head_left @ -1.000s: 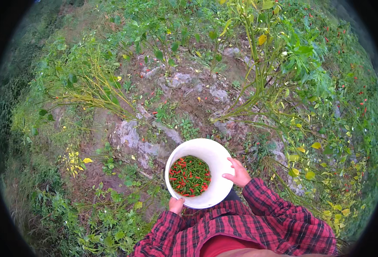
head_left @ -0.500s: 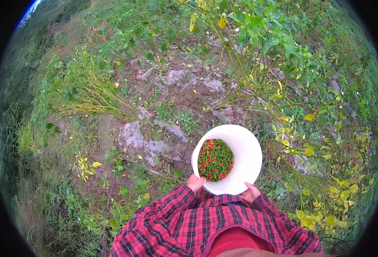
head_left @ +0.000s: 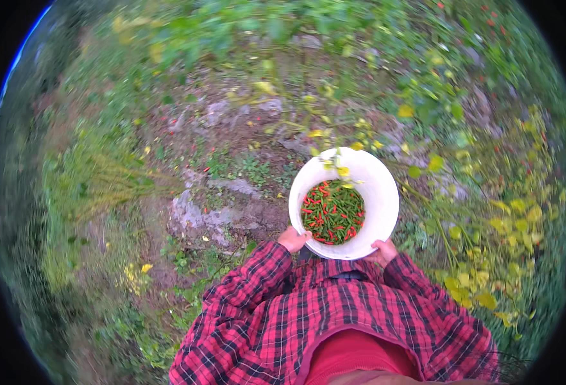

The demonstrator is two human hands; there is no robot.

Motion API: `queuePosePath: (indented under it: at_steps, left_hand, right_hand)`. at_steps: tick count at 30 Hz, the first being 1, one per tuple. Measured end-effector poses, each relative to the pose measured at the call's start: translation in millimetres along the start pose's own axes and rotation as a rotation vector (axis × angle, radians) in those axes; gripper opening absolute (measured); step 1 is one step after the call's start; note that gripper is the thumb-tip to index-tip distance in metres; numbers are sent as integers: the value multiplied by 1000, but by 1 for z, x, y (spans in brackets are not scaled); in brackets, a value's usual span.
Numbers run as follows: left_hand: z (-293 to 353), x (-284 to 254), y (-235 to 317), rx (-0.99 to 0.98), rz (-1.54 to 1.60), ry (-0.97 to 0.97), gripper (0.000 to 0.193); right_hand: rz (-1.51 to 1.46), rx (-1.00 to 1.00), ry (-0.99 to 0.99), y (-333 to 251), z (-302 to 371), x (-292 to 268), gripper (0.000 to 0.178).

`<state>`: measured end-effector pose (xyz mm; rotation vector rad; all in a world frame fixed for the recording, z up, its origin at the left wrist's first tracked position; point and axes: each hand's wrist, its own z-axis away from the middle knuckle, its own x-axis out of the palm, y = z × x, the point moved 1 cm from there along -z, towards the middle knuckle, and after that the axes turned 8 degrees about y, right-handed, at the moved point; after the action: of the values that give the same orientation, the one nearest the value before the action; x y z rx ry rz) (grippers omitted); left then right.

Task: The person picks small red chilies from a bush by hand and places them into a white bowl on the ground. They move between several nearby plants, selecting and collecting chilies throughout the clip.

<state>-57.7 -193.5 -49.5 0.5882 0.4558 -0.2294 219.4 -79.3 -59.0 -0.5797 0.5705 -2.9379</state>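
Observation:
A white bucket [head_left: 380,186] is held in front of my body, its round mouth facing up toward me. Inside, on the bottom, lies a heap of small green and red chili peppers [head_left: 333,213]. My left hand [head_left: 294,239] grips the rim at its near left, thumb over the edge. At the near right my right hand [head_left: 383,252] holds the rim the same way, with its fingers mostly hidden under the bucket. A few yellow leaves [head_left: 342,171] show across the far part of the bucket's mouth; whether they touch it I cannot tell.
Green pepper plants [head_left: 231,29] stretch across the far side, blurred. A yellowing plant [head_left: 488,276] spreads at the right, its stems reaching near the bucket. To the left a thin-branched plant [head_left: 116,176] leans over soil with torn greyish plastic sheeting [head_left: 199,215].
The bucket, with both hands on it, has moved up and slightly right in the picture and shows more of its peppers. The surroundings have shifted and blurred; yellow leaves now overlap the bucket's mouth.

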Motion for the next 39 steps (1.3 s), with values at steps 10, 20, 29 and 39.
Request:
queuePosePath:
  at_steps: [10,20,29,39]
  left_hand:
    - [-11,60,237,1383,-353,147,30]
    - [-173,0,377,1552,-1082,723,45]
    - [-131,-128,331,1079,-1414,702,53]
    - [-121,-207,277,1022,-1479,742,38]
  right_hand:
    - [59,-182,321,-20,14,-35,48]
    - [12,-123,297,-73,49,-32,62]
    - [-174,-318,212,-91,83,-25,58]
    - [-397,-529,383,-106,104,-83,45]
